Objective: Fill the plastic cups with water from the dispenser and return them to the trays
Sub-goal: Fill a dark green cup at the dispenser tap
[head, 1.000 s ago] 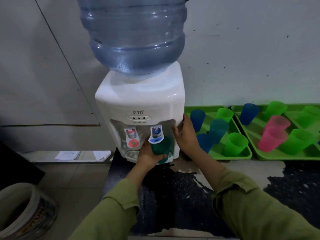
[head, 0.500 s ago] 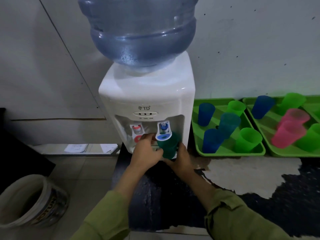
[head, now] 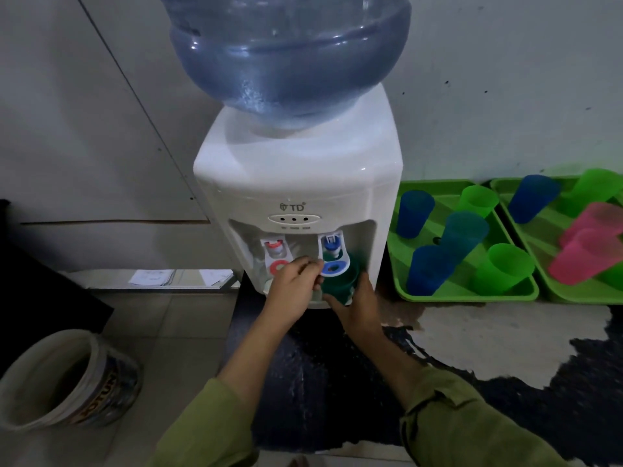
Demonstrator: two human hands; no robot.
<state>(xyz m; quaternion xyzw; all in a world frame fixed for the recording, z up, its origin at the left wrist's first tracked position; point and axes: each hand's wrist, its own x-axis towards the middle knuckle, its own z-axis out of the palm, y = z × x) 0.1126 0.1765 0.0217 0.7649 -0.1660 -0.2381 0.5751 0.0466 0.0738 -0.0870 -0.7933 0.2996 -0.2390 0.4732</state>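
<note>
From the head camera, the white water dispenser [head: 296, 183] stands at the left end of a dark, worn counter [head: 488, 335], with a big blue water bottle [head: 290, 52] upside down on top. In its recess are a red tap [head: 277, 257] on the left and a blue tap lever [head: 332, 262] on the right. The dark green cup [head: 342, 281] sits directly under the blue lever, low in the recess. The right hand [head: 359, 306] holds it: the thumb lies across the cup's lower front and the fingers curl round its right side. The left hand [head: 293, 291] is just left of the cup with its fingers curled close together, tips at the left edge of the blue lever and the cup's rim; whether they grip the cup or press the lever, I cannot tell. Both sleeves are olive green.

To the right of the dispenser, along the counter's back edge by the wall, lies a green tray [head: 472, 297] carrying two blue cups [head: 413, 214], two light green cups [head: 504, 271] and a teal cup [head: 463, 234]. A second green tray [head: 569, 299] touches it on the right, cut off by the frame, holding a blue cup [head: 532, 202], a green one [head: 596, 187] and two pink cups [head: 583, 257].

On the floor at the lower left sits a bucket [head: 67, 382]
</note>
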